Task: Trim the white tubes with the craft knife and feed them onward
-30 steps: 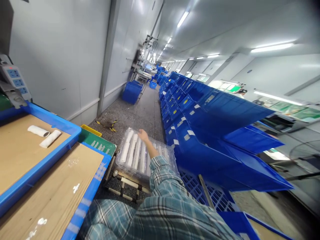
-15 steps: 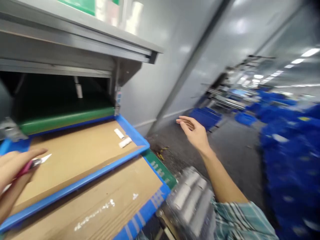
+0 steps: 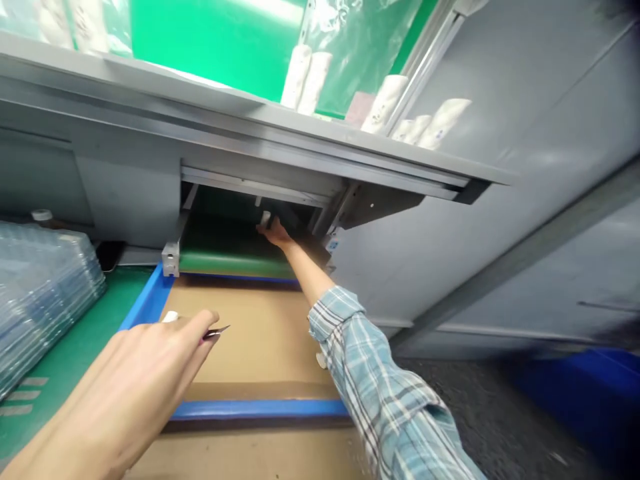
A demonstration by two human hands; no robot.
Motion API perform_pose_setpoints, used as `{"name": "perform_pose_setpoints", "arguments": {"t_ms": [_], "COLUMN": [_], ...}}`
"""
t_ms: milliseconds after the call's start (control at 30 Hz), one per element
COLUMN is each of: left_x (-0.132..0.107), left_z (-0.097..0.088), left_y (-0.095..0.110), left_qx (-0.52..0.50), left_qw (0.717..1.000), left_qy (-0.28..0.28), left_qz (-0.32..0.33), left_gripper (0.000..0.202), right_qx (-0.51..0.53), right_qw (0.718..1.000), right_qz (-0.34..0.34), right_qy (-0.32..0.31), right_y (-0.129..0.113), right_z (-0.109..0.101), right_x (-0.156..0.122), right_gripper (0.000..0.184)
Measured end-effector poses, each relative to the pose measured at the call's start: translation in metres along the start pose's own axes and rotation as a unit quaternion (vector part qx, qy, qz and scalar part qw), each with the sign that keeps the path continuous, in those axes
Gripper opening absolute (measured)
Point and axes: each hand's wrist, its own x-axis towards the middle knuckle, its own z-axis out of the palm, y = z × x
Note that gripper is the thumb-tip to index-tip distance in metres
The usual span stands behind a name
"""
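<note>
My left hand (image 3: 150, 360) is closed around a small knife-like tool (image 3: 216, 331) whose metal tip pokes out past my fingers, over the cardboard-lined blue tray (image 3: 150, 301). My right hand (image 3: 274, 233), in a plaid sleeve, reaches far into the dark opening under the grey shelf (image 3: 250, 127), above the green conveyor roller (image 3: 235, 263). Its fingers curl around a small white cylinder (image 3: 265, 217) at the back of the opening.
Several white rolls (image 3: 385, 101) stand on the shelf above against a green panel. A stack of clear plastic trays (image 3: 40, 287) lies at the left on a green surface. A blue bin (image 3: 585, 393) sits on the grey floor at the lower right.
My view swung left from the aisle of blue bins to the machine. My right hand left the tray of white tubes and went into the opening under the shelf. My left hand came into view.
</note>
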Motion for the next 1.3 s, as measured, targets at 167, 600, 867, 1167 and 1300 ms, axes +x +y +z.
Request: {"name": "perform_pose_setpoints", "arguments": {"t_ms": [167, 600, 867, 1167, 1300], "left_x": [0.012, 0.032, 0.031, 0.027, 0.029], "left_z": [-0.015, -0.022, -0.016, -0.009, -0.011], "left_y": [0.002, 0.026, 0.037, 0.036, 0.042], "left_qx": [0.079, -0.190, -0.190, -0.189, -0.200], "left_qw": [0.995, 0.979, 0.980, 0.981, 0.978], "left_qy": [-0.047, -0.051, -0.031, -0.002, 0.004], "left_qz": [-0.029, 0.047, 0.052, 0.052, 0.067], "left_gripper": [0.035, 0.039, 0.035, 0.036, 0.032], "right_qx": [0.041, 0.133, 0.361, 0.480, 0.477], "right_qw": [0.995, 0.942, 0.900, 0.852, 0.851], "right_qz": [-0.091, -0.309, -0.242, -0.190, -0.210], "right_qy": [-0.017, 0.002, -0.029, -0.088, -0.058], "right_y": [-0.031, -0.078, -0.060, -0.058, -0.058], "right_z": [0.002, -0.059, -0.056, -0.049, -0.046], "right_x": [-0.016, -0.270, -0.270, -0.267, -0.268], "right_gripper": [0.033, 0.028, 0.035, 0.033, 0.031]}}
